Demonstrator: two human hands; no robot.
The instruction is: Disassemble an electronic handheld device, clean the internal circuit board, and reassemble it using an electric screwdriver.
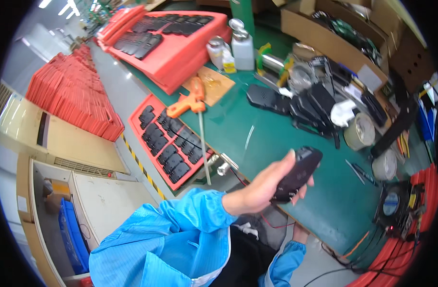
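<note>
My left hand grips a black plastic handheld device, rounded and elongated, and lifts it over the green-topped bench. The thumb lies along one side, and fingertips show on the other. Small pale markings sit near the device's lower end. My right hand is low by the bench's front edge, with only the wrist and part of the hand showing past the blue sleeve; its fingers are hidden. An orange glue gun with a long pale stick lies on the bench's left part, beside a brown board.
A red tray of black parts juts from the bench's left edge, and stacked red trays stand behind. Bottles, black housings and tape rolls crowd the far side. A small fan and cables are at right.
</note>
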